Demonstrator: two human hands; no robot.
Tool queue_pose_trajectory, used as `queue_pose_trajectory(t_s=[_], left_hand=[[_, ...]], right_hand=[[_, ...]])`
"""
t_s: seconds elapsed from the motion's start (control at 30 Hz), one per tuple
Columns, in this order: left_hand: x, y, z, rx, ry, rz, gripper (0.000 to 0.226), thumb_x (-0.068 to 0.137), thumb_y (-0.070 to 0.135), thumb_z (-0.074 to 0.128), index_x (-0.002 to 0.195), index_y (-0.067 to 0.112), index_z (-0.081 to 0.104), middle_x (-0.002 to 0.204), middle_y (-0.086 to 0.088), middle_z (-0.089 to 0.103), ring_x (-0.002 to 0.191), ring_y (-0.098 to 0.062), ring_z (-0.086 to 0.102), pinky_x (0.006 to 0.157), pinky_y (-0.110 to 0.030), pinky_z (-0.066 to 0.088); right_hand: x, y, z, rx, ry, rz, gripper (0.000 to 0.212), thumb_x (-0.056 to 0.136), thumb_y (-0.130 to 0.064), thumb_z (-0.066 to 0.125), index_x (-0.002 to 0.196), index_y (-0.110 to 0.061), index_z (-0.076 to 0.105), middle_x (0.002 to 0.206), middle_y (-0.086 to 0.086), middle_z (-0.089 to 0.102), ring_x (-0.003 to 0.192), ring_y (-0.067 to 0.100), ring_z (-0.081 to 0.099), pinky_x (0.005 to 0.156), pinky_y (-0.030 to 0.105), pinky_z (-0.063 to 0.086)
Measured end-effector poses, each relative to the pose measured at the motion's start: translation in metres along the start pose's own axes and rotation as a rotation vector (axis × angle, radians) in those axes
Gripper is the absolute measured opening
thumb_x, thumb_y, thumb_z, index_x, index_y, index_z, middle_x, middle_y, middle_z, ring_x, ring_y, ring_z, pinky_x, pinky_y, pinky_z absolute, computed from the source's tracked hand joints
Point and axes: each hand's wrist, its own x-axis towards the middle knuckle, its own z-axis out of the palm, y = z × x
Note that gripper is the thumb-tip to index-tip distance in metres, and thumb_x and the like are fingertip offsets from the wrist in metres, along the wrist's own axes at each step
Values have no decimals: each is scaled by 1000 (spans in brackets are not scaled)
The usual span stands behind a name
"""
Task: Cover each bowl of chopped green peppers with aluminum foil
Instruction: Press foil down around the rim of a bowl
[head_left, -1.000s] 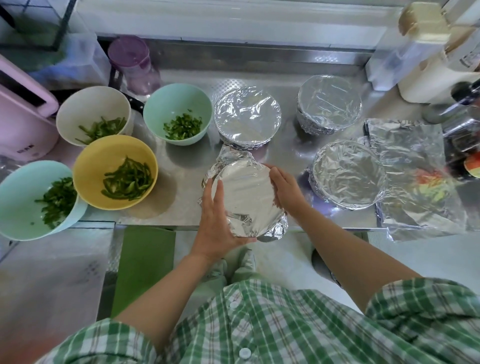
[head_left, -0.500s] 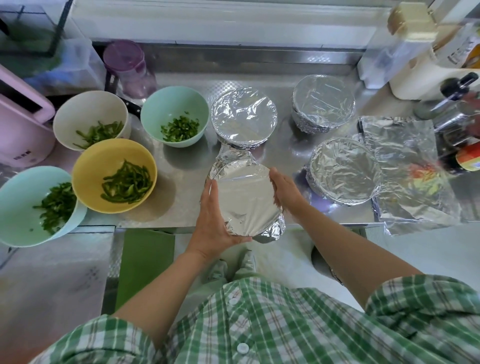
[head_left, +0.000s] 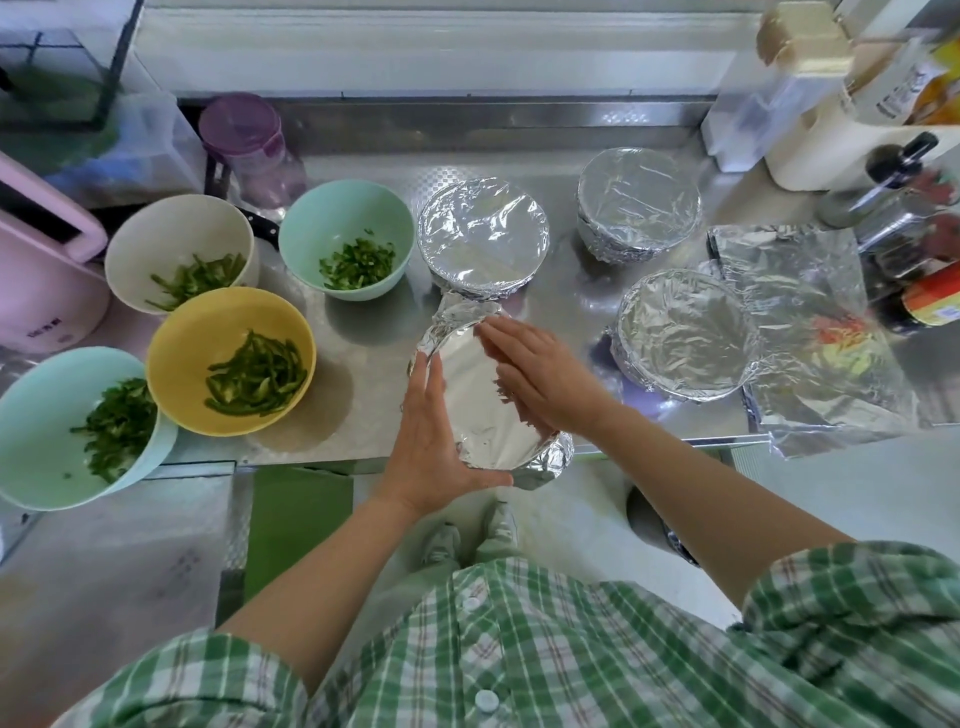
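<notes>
Our left hand (head_left: 431, 431) and right hand (head_left: 540, 374), fingers (head_left: 506, 338) straight and grasping nothing, press the foil-wrapped bowl (head_left: 483, 410) between them, at the near edge of the worktop (head_left: 363, 374) (four uncovered bowls (head_left: 208, 322) sit left). We judge that hard pressing might tear the wrapping or tip it off.

my left hand (head_left: 434, 431) fingers straight, thumb stuck out wide, my right hand (head_left: 540, 374) palm down, fingers flat together, bit blurry, both forearms bare

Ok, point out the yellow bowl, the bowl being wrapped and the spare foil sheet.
yellow bowl (head_left: 189, 338): head view, bare inner wall.
bowl being wrapped (head_left: 478, 410): head view, foil across its top.
spare foil sheet (head_left: 810, 270): head view, its flat middle.
</notes>
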Motion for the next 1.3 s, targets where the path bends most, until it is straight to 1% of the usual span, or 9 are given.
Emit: queue_pose_trajectory(t_s=[0.13,0.3,0.5,0.57,0.63,0.77,0.93,1.1,1.3], left_hand=[[1,0,1,-18,17,-8,146,52,90,64,155,19,-10,164,-13,-6,153,-28,-4,118,-61,22],[1,-2,1,-30,34,-39,153,47,87,70,156,13,-6,160,-14,8,149,-33,15,114,-58,31],[2,-5,3,2,30,-40,156,45,89,70,157,11,-6,156,-18,15,143,-37,27,110,-57,35],[1,-6,2,27,21,-35,156,45,93,65,157,12,-7,160,-18,11,146,-38,22,114,-57,30],[0,-8,-1,45,8,-27,151,49,97,58,156,16,-12,165,-13,-2,153,-30,8,121,-52,19],[4,-14,-14,-37,87,11,111,79,85,43,157,25,-10,166,-4,-7,154,-20,-3,122,-54,16],[48,9,-33,70,149,170,76,99,62,22,152,8,32,164,-6,19,152,-18,12,123,-40,13],[77,3,-26,93,-22,142,72,97,60,22,151,14,36,156,-5,37,147,-18,25,120,-44,20],[70,4,-25,-150,29,-13,42,107,33,34,143,15,46,94,5,61,80,-9,55,78,-17,43]], right_hand=[[5,2,0,294,77,277,49,101,-31,35,142,-8,47,130,8,59,116,20,55,102,32,39],[11,-1,-3,693,145,645,30,105,-23,39,122,-19,64,55,-5,54,46,1,47,46,13,40],[14,-1,-4,877,122,806,39,106,-26,36,71,-18,51,38,-15,44,33,-1,41,36,10,31],[16,-4,-10,879,81,832,41,107,-30,31,75,-19,55,45,-16,54,39,-4,48,42,8,37],[15,-7,-17,878,32,822,44,106,-39,28,108,-12,63,84,-3,71,66,-1,61,64,13,48],[-3,-11,-23,683,326,837,51,105,-41,31,147,-15,40,148,3,45,132,11,41,111,28,30],[-40,-50,-6,493,481,811,52,105,-32,33,152,-12,25,159,3,25,145,12,20,119,25,13],[-51,-84,24,467,505,859,65,99,-41,29,154,-9,15,162,3,13,145,4,7,113,16,2],[-40,-82,37,717,599,1055,46,106,-34,27,149,-17,32,144,4,47,130,20,45,110,38,35]])
